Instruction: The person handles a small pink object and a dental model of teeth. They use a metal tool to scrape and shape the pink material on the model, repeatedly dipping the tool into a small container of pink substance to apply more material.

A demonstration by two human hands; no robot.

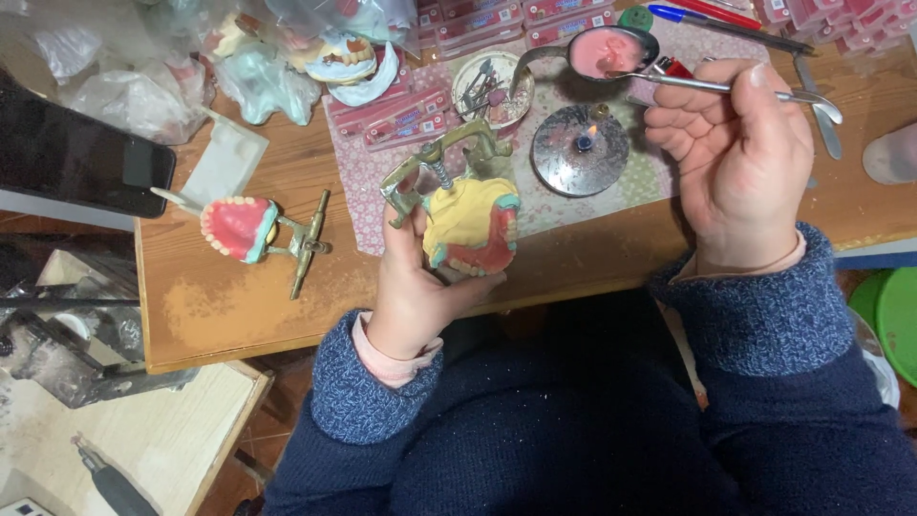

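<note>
My left hand (413, 287) grips a brass dental articulator (435, 167) that carries a yellow plaster cast with pink wax gums (470, 226), held over the table's front edge. My right hand (740, 153) pinches a thin metal wax tool (712, 85) whose tip reaches into a metal ladle of pink melted wax (607, 50). Just below that ladle, between my hands, a small spirit burner (581, 143) on a round metal base shows a tiny flame.
A second articulator with a pink denture set-up (250, 229) lies on the wooden table (220, 306) at left. A black phone (81, 158), plastic bags, red tooth cards (406, 115), a round tin of tools (492, 88) and pens (726, 24) crowd the back.
</note>
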